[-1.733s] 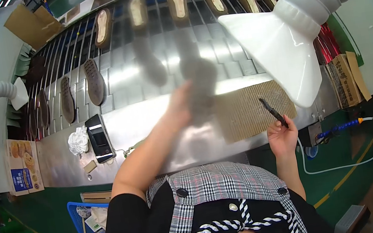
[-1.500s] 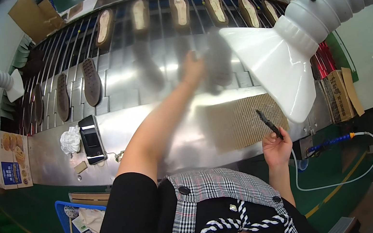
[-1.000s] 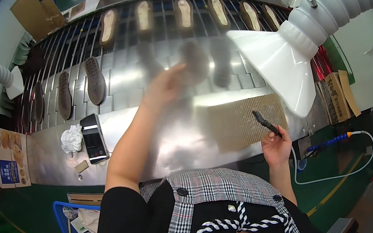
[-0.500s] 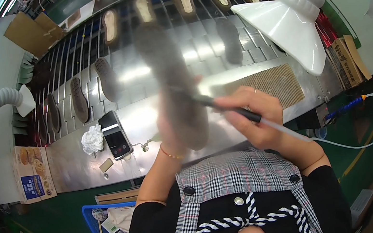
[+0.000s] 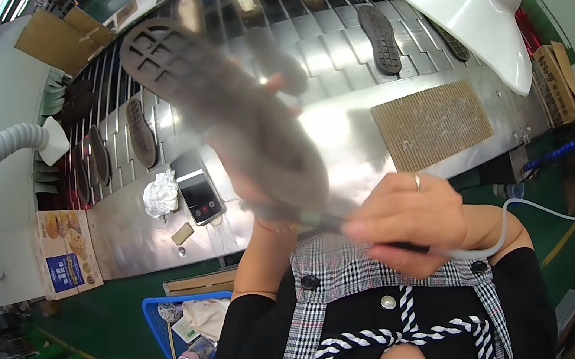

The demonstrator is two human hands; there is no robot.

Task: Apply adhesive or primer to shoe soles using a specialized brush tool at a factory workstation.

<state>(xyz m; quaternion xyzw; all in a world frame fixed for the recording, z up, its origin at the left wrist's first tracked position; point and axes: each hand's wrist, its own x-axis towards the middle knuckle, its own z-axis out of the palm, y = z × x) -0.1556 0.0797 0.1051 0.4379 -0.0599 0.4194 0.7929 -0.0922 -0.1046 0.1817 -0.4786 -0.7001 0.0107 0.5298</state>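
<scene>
A dark brown shoe sole (image 5: 214,93) is raised toward me, its grid-patterned end at upper left and its other end near my waist. My left hand (image 5: 238,176) grips it from behind; fingertips show at the sole's far edge, and the rest is mostly hidden. In my right hand (image 5: 418,219) is a slim black pen-like tool (image 5: 336,223), with a pale hose (image 5: 497,245) running from its back end. The tool's tip end blurs close to the sole's near end; I cannot tell whether they touch.
Beyond the metal table edge, soles (image 5: 380,41) lie on a slatted conveyor (image 5: 332,59), with pale-lined ones behind. A ribbed brown mat (image 5: 433,126), phone (image 5: 201,197) and crumpled tissue (image 5: 160,194) lie on the table. A white hood (image 5: 462,24) hangs at right, a smaller nozzle (image 5: 56,141) at left.
The sole has tilted to the left and come up closer to me. My right hand has drawn the tool back toward my body. The whole view has shifted slightly.
</scene>
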